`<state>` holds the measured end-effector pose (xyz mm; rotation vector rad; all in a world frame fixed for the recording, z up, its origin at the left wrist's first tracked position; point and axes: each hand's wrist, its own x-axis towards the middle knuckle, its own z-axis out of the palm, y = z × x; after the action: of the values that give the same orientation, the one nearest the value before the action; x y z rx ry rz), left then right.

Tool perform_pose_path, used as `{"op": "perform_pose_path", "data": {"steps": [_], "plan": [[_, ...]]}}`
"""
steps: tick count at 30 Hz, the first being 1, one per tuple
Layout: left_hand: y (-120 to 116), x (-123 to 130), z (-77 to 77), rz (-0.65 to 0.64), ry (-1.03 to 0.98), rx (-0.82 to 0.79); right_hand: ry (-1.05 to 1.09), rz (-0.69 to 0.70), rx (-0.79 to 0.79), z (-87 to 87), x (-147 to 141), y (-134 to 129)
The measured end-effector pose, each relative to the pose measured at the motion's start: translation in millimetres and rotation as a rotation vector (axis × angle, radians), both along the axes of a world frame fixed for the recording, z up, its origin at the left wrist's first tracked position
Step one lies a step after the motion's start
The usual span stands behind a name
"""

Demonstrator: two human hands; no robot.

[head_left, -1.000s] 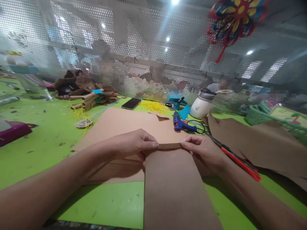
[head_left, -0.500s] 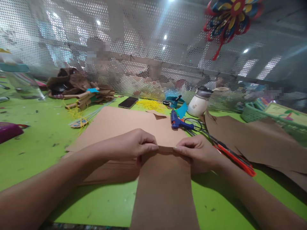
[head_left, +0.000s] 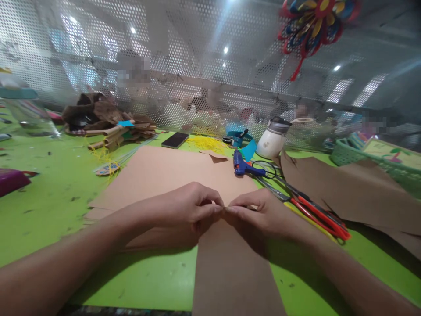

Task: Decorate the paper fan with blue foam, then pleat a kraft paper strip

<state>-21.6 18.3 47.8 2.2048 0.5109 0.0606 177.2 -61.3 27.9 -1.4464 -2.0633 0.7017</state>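
Observation:
A long strip of brown paper runs from my fingertips down past the near edge of the view. Its far end is pinched by my left hand and my right hand, whose thumbs and forefingers meet at the middle. Both hands are closed, and the far edge of the strip is mostly hidden under the fingers. Beneath and behind them lies a stack of larger brown paper sheets. A blue glue gun rests just beyond my right hand, with orange-handled scissors to the right of it.
More brown paper covers the right side, before a green basket. Behind are a white bottle, yellow shreds and a phone. Crumpled brown material lies back left, near a clear jar.
My hands have come together until the fingertips meet; before, a gap showed the folded paper edge between them. The strip's near part has shifted right.

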Motion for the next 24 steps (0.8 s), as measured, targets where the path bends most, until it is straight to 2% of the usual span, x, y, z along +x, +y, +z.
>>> {"op": "perform_pose_path", "data": {"steps": [5, 9, 14, 17, 24], "plan": [[0.4, 0.4, -2.7, 0.033, 0.017, 0.021, -0.04, -0.067, 0.035, -1.7, -3.9, -2.0], [7.2, -2.6, -8.8, 0.023, -0.019, -0.054, -0.018, -0.075, 0.01, -4.8, 5.4, 2.1], [14.1, -6.0, -12.6, 0.06, -0.024, -0.199, 0.176, -0.133, -0.131, -10.1, 23.8, 7.1], [15.8, -6.7, -12.5, 0.098, -0.041, -0.192, 0.218, -0.14, -0.191, -10.0, 28.5, 7.7], [16.8, -6.5, -12.0, 0.114, -0.04, -0.178, 0.05, -0.208, -0.01, -9.0, 27.1, 8.3]]}}
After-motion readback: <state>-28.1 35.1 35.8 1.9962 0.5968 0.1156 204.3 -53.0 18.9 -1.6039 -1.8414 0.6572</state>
